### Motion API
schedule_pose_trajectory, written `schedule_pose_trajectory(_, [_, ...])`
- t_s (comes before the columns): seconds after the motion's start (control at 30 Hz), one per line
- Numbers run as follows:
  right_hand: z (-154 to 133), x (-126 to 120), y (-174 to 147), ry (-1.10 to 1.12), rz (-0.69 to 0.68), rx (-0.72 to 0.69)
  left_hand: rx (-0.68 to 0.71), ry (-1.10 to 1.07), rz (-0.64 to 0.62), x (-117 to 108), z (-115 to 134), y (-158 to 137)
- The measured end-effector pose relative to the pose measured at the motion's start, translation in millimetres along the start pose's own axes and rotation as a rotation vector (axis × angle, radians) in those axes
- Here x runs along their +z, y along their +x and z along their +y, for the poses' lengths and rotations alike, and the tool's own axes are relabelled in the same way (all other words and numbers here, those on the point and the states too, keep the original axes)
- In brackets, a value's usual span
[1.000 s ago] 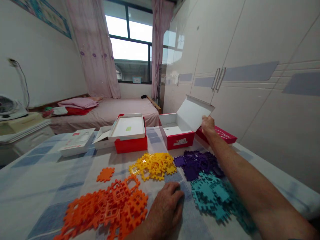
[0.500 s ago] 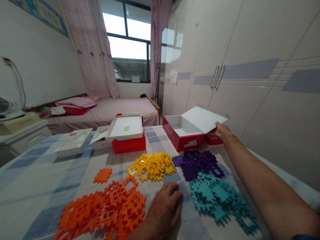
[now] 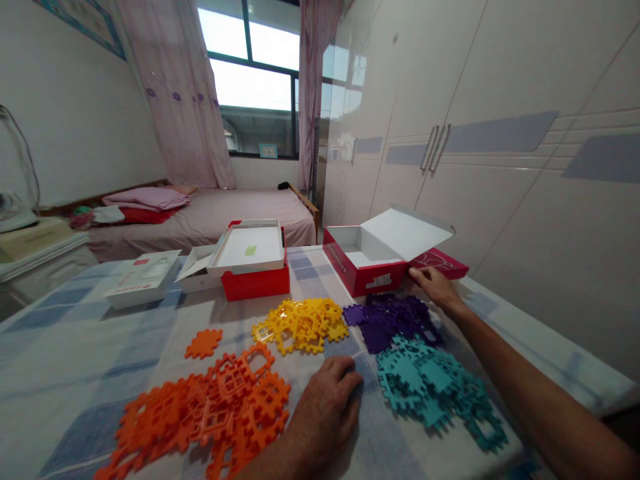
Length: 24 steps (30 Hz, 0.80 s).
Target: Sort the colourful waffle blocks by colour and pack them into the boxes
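My left hand rests on the checked tablecloth between the piles, its fingers loosely curled together, and nothing shows in them. On its left lie orange toothed plastic pieces, one orange piece apart from the heap. Yellow pieces lie just beyond it, turquoise pieces to its right. My right hand reaches over the far edge of the purple pieces. Its closed fingertips are at the near right corner of the dark red box, whose white-lined lid stands raised.
A flat dark red panel lies right of the open box. At the back left stand a bright red box with a white tray on top, and white cartons. A bed and a wardrobe lie beyond.
My right hand has let go of the lid's edge and moved down and left to the box's near corner. More of the dark red panel now shows. My left hand stays nearly still.
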State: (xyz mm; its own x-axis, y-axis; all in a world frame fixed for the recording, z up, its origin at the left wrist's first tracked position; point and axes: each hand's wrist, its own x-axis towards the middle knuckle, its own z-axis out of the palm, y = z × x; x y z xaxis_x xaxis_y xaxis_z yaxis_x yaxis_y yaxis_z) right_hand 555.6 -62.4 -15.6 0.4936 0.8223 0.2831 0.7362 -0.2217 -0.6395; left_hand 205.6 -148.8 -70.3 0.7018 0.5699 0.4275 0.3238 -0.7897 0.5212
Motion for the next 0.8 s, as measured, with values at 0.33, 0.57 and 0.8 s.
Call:
schedule_pose_trajectory(0.33, [-0.8, 23.2, -52.5, -0.365, -0.361, -0.115, -0.004, 0.005, -0.003, -0.3, -0.3, 0.1])
schedule_pose_trajectory(0.57, [3.3, 27.1, -46.7, -0.3, -0.231, -0.222, 0.003, 0.009, 0.003, -1.2, 0.2, -0.4])
schedule_pose_trajectory(0.8, [9.2, 22.0, -38.6, -0.077, -0.065, -0.26, 0.009, 0.012, 0.019, 0.4, -0.9, 1.0])
